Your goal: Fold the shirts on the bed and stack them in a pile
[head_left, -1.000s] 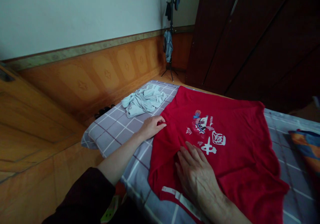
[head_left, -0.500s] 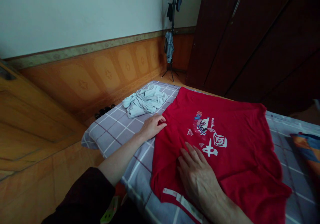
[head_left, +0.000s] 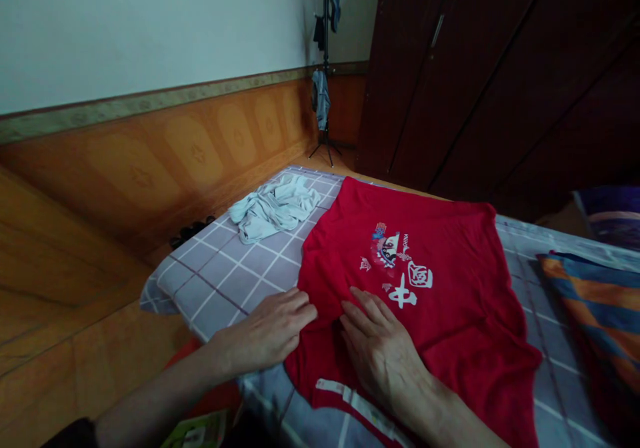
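A red T-shirt (head_left: 450,261) lies spread out on the bed, its printed front up, with white characters and a colourful figure. The white-lined neckline points toward me. At the shirt's left edge my left hand (head_left: 285,325) is closed, its curled fingers on the fabric of that side. My right hand (head_left: 383,348) rests flat on the shirt just beyond the neckline, fingers stretched out, beside the print. Small folds run through the cloth between the two hands.
The bed (head_left: 240,261) has a grey checked cover. A crumpled pale blue garment (head_left: 275,208) lies at its far left, and folded orange-and-blue cloth (head_left: 600,308) at the right. Behind stand a coat rack (head_left: 326,55) and a dark wardrobe (head_left: 480,68).
My left hand has slid along the shirt's left edge toward me, and its fingers have curled in. My right hand stays flat on the shirt. The view has turned slightly right.
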A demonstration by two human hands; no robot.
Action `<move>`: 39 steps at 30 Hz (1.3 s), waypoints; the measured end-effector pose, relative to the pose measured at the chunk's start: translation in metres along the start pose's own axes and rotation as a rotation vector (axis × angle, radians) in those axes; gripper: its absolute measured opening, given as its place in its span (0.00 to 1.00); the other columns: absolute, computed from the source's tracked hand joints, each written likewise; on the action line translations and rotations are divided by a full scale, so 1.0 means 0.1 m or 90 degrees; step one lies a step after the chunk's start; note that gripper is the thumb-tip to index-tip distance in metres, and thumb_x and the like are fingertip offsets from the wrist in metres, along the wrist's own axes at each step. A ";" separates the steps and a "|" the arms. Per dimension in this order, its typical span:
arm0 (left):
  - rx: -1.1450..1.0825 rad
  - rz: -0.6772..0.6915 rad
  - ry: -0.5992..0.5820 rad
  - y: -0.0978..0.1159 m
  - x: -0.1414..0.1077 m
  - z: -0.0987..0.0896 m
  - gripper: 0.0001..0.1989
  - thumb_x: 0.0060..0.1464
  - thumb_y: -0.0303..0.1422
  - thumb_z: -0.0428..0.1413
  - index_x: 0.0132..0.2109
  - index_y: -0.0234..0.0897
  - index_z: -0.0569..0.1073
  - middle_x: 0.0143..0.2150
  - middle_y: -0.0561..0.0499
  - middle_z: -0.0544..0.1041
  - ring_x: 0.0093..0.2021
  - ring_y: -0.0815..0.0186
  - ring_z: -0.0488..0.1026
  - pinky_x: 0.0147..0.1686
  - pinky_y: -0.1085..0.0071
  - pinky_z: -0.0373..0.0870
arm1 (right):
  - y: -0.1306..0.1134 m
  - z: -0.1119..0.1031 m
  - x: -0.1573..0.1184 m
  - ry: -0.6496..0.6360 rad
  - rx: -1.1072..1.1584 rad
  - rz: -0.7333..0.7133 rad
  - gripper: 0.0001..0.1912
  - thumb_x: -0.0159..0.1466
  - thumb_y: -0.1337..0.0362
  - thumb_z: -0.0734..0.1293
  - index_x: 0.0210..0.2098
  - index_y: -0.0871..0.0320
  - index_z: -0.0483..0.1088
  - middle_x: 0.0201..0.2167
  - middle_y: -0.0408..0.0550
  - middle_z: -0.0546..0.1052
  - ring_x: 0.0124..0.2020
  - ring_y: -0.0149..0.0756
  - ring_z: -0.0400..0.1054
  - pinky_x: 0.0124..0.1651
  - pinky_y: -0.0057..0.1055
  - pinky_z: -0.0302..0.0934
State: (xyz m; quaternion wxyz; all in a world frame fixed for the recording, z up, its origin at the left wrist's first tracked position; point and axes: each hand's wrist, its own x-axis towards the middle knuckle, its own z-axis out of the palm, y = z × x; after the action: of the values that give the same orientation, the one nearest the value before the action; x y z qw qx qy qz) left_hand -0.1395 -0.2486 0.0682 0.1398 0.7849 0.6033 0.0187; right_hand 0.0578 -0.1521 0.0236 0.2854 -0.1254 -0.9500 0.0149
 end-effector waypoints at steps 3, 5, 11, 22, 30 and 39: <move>0.012 -0.008 -0.017 -0.06 -0.09 -0.01 0.13 0.49 0.19 0.48 0.40 0.39 0.68 0.41 0.50 0.70 0.45 0.62 0.67 0.48 0.66 0.64 | -0.02 0.01 -0.01 0.002 0.012 0.014 0.12 0.60 0.74 0.60 0.39 0.62 0.73 0.44 0.52 0.76 0.54 0.46 0.63 0.55 0.42 0.62; 0.010 -0.001 -0.030 -0.09 -0.12 -0.08 0.12 0.50 0.20 0.48 0.39 0.39 0.69 0.40 0.50 0.71 0.44 0.62 0.68 0.48 0.66 0.64 | -0.01 0.02 -0.03 0.000 0.009 0.053 0.14 0.60 0.74 0.60 0.44 0.63 0.71 0.48 0.55 0.74 0.54 0.46 0.62 0.54 0.41 0.63; -0.020 0.023 0.002 -0.14 0.14 -0.36 0.06 0.59 0.30 0.50 0.35 0.38 0.71 0.34 0.52 0.72 0.37 0.65 0.70 0.40 0.70 0.65 | 0.01 0.02 -0.01 -0.061 -0.006 0.115 0.11 0.60 0.75 0.62 0.37 0.58 0.73 0.42 0.54 0.74 0.48 0.43 0.65 0.48 0.39 0.66; 0.043 0.044 0.066 -0.27 0.74 0.20 0.30 0.61 0.42 0.50 0.66 0.35 0.54 0.69 0.40 0.50 0.68 0.55 0.44 0.64 0.54 0.48 | -0.02 0.03 -0.04 -0.152 0.027 0.063 0.07 0.60 0.73 0.61 0.29 0.59 0.68 0.33 0.48 0.71 0.36 0.36 0.63 0.42 0.33 0.62; 0.067 0.088 0.066 -0.29 0.61 0.23 0.36 0.59 0.50 0.47 0.68 0.39 0.47 0.70 0.40 0.44 0.69 0.53 0.39 0.64 0.48 0.41 | 0.07 -0.46 0.06 -0.146 0.057 0.112 0.08 0.62 0.68 0.63 0.40 0.59 0.71 0.41 0.51 0.74 0.45 0.38 0.67 0.48 0.35 0.63; 0.025 0.197 -0.030 -0.08 -0.17 0.11 0.36 0.51 0.37 0.58 0.66 0.47 0.56 0.65 0.47 0.61 0.62 0.55 0.60 0.59 0.58 0.61 | -0.11 -1.24 -1.21 -0.183 -0.116 0.140 0.23 0.60 0.62 0.64 0.55 0.53 0.66 0.54 0.48 0.72 0.50 0.39 0.68 0.45 0.32 0.68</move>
State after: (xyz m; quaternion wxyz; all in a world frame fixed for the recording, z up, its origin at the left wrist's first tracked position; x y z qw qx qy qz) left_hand -0.1495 -0.2655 0.0579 0.1339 0.8712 0.4723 0.0099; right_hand 0.2210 -0.1980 0.0633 0.1308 -0.2505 -0.9590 -0.0223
